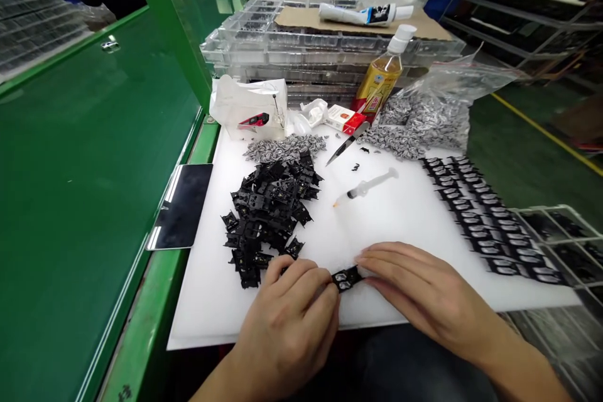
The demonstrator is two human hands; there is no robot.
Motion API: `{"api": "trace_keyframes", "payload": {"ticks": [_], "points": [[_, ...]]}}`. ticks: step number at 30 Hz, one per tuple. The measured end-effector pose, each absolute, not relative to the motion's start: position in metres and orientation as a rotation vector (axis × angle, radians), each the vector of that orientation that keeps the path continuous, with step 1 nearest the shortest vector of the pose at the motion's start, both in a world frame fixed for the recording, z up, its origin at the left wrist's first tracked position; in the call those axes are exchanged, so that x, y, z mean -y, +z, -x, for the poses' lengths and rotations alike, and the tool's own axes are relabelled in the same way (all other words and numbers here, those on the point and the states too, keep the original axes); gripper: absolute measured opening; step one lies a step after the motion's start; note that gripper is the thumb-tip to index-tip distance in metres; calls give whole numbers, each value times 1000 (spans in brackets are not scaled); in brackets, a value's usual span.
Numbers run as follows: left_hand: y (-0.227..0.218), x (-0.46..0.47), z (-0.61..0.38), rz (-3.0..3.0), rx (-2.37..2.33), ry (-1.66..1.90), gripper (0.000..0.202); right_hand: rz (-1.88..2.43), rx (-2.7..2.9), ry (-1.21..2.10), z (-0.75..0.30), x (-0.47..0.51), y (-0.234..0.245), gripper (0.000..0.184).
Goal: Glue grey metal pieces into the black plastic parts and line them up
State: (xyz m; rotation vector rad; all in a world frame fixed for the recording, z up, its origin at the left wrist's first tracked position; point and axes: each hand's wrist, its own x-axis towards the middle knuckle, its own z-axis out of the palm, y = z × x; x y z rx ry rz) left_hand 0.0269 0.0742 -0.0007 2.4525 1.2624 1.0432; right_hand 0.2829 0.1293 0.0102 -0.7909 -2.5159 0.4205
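Note:
Low over the front of the white work board [414,220], a small black plastic part [346,279] with a light-coloured insert spans the gap between my hands. My left hand [294,314] has its fingers curled around the left end, hiding it. Fingers and thumb of my right hand [419,295] pinch the right end. Just beyond my left hand lies a heap of loose black plastic parts [268,207]. Further back, a syringe [372,185] with an orange tip lies on the board, with tweezers [348,143] behind it.
Small grey pieces [285,147] are piled at the back, with more in a plastic bag [428,116]. Rows of black parts [485,220] line the right. A bottle [380,78] stands before stacked clear trays [235,44]. A phone [181,207] lies left, by the green frame.

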Motion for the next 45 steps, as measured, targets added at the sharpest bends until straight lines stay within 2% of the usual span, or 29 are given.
{"api": "trace_keyframes", "payload": {"ticks": [11, 19, 25, 35, 42, 45], "points": [[1, -79, -26, -2496, -1204, 1023, 16, 664, 2546, 273, -279, -110, -1, 42], [3, -80, -27, -2491, -1214, 969, 15, 627, 2547, 160, -272, -114, 5, 33], [1, -79, -26, -2523, -1203, 963, 14, 691, 2520, 237, -275, -112, -2, 39], [-2, -77, -27, -2567, -1218, 939, 14, 724, 2438, 310, -271, -114, -5, 39], [-4, -76, -22, -2501, -1169, 1000, 22, 837, 2289, 475, -280, -113, -13, 57], [-2, -76, -23, -2473, -1186, 982, 23, 823, 2263, 514, -282, -114, -12, 49]]}}
